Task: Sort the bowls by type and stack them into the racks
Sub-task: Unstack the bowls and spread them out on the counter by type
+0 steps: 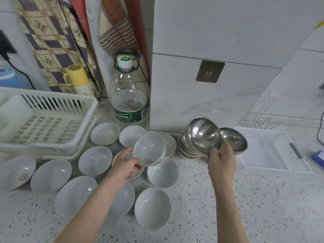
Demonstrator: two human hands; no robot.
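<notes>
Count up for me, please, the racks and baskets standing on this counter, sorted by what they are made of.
Plastic baskets: 2
Wire racks: 1
Total: 3

A speckled white stone countertop carries everything. On its left stands a white slatted plastic dish rack; behind that, a yellow-lidded flask and a large clear plastic water bottle with a green label. About a dozen shallow white ceramic bowls lie spread singly across the front and middle. A tilted stack of red-trimmed bowls sits by the wall corner. To the right rest a clear perforated plastic basket, a thin wire rack and a small blue object.
</notes>
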